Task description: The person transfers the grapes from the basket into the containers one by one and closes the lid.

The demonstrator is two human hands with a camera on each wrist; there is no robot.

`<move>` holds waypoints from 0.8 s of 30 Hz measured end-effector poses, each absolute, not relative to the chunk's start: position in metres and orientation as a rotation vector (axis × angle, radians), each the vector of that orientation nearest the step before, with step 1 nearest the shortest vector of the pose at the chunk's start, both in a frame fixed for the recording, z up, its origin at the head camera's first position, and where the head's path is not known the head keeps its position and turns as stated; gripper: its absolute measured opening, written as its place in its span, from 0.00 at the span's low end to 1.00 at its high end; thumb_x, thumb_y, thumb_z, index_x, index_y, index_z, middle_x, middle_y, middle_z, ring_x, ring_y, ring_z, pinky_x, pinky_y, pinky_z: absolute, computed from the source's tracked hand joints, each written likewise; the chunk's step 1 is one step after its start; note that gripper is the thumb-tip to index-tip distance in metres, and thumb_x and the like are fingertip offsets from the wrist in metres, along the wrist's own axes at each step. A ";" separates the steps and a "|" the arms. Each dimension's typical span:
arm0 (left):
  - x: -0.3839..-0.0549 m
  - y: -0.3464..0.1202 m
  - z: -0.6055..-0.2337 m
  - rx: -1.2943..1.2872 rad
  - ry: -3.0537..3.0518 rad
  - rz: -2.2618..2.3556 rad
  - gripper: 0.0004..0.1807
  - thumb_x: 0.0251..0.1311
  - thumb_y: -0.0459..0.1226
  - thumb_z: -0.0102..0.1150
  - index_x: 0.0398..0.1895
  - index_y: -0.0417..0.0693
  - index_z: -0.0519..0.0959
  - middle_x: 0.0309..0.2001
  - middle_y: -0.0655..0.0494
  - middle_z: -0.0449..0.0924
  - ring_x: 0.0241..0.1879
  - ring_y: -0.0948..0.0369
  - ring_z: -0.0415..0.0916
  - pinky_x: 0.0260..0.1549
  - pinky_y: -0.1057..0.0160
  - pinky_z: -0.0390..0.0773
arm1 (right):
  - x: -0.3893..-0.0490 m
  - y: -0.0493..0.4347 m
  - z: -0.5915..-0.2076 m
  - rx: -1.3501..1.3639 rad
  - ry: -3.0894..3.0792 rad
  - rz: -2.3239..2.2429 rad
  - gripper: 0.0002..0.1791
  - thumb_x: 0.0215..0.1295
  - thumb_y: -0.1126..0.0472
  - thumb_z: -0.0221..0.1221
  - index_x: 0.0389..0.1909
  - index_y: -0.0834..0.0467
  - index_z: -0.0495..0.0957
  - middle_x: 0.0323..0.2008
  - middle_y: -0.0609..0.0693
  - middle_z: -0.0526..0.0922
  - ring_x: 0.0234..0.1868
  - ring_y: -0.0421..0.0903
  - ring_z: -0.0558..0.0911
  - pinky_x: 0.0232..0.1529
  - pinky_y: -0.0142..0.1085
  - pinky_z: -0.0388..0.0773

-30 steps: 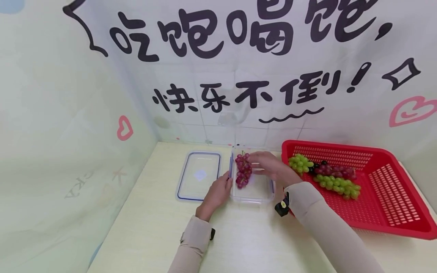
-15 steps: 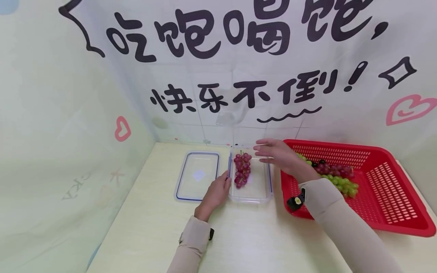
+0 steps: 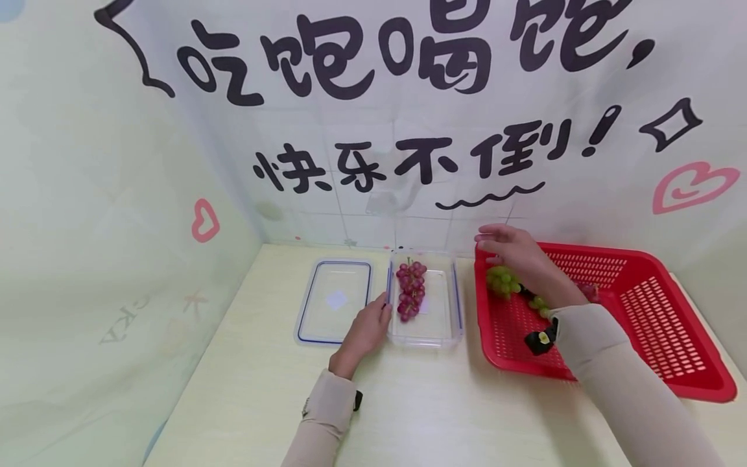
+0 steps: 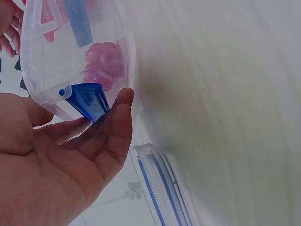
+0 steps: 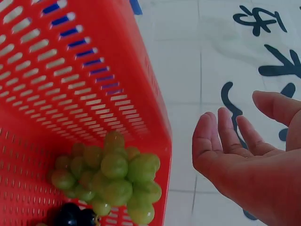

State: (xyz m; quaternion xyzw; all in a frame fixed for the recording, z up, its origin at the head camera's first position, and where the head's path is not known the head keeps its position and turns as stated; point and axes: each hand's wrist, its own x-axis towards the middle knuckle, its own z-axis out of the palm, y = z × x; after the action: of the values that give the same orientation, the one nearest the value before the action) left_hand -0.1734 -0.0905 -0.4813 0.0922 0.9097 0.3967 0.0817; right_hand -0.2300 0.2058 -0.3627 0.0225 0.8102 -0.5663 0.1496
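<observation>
Left hand at a clear container, right hand loose and unladen over a red basket's edge.

The left hand [image 3: 364, 327] has relaxed fingers against a blue latch [image 4: 89, 101] of the clear container [image 3: 440, 311], seemingly to steady it. Inside, a bunch of red grapes [image 3: 411, 290] lies lengthwise along the wall nearest that hand, which leaves the side toward the right hand [image 3: 519, 253] bare. The right hand holds nothing, its fingers slightly bent. Below it, the red basket [image 3: 513, 344] holds green grapes [image 5: 113, 174] and dark grapes [image 5: 70, 215]; the right arm partly hides more bunches. Left of the left hand, a lid [image 3: 334, 318] lies flat on the table [image 3: 420, 402], probably set aside for access.
</observation>
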 end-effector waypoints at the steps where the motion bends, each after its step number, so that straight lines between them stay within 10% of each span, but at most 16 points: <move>1: -0.173 -0.090 -0.482 0.269 2.718 1.183 0.28 0.79 0.41 0.36 0.75 0.35 0.57 0.68 0.36 0.68 0.69 0.42 0.64 0.68 0.45 0.67 | -0.229 0.210 -0.363 0.077 2.330 -1.626 0.34 0.74 0.55 0.55 0.76 0.58 0.56 0.70 0.60 0.66 0.68 0.58 0.70 0.68 0.51 0.71; 24: -0.162 -0.098 -0.487 0.307 2.708 1.199 0.27 0.79 0.40 0.36 0.75 0.36 0.57 0.70 0.37 0.66 0.70 0.43 0.62 0.69 0.45 0.65 | -0.205 0.253 -0.384 0.276 2.182 -1.554 0.46 0.70 0.47 0.59 0.79 0.56 0.45 0.75 0.63 0.50 0.71 0.63 0.57 0.66 0.60 0.69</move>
State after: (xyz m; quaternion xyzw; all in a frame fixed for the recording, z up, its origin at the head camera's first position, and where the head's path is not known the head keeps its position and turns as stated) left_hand -0.1616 -0.0977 -0.4865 0.1029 0.9064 0.4014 0.0821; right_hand -0.2055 0.2531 -0.3837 0.1000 0.7898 -0.5627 0.2225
